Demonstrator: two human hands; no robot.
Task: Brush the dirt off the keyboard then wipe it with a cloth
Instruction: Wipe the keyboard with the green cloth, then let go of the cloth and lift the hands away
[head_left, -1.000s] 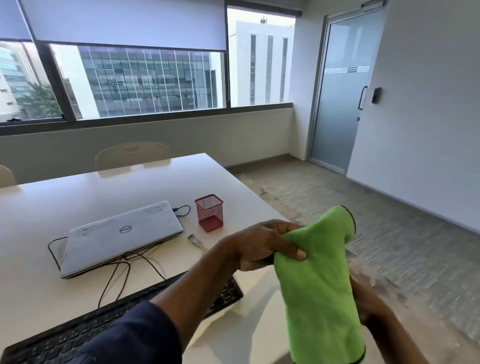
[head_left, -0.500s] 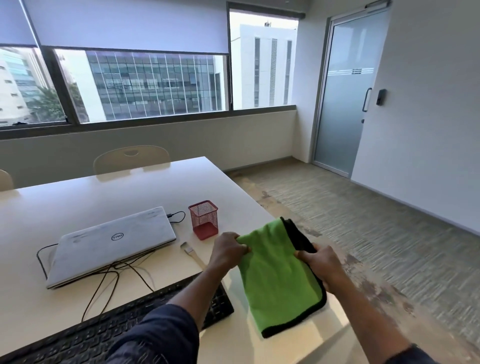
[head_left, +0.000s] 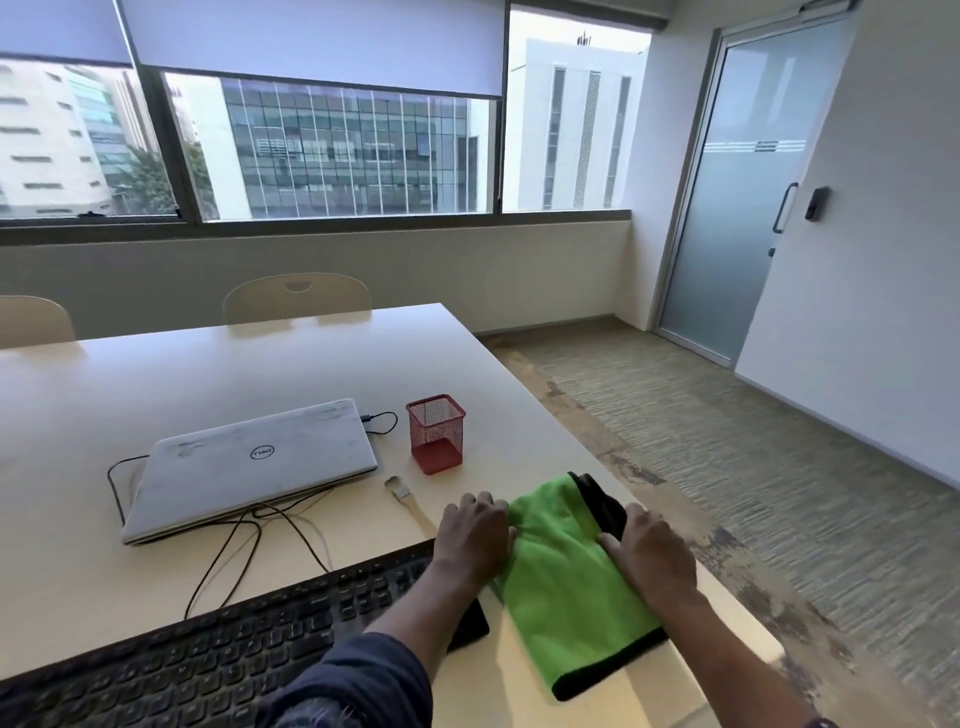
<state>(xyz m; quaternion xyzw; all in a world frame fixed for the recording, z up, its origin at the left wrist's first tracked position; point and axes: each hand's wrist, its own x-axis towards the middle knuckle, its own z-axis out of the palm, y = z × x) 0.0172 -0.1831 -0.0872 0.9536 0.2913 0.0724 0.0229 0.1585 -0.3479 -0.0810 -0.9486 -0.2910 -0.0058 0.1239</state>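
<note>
A green cloth (head_left: 563, 587) with black edging lies folded on the table near its right edge. My left hand (head_left: 475, 530) holds the cloth's left edge with its fingers curled down. My right hand (head_left: 652, 556) holds the right side, fingers over the black fold. The black keyboard (head_left: 208, 660) lies along the front of the table, and my left forearm crosses its right end. A small brush (head_left: 405, 496) lies on the table just beyond the keyboard, left of the cloth.
A closed silver laptop (head_left: 249, 462) with trailing cables sits behind the keyboard. A red mesh pen cup (head_left: 435, 434) stands to its right. Two chairs are at the table's (head_left: 260, 374) far side. The table's right edge drops to carpet beside the cloth.
The cloth was held up in the air, then lowered. Now it lies flat on the table with both hands on it.
</note>
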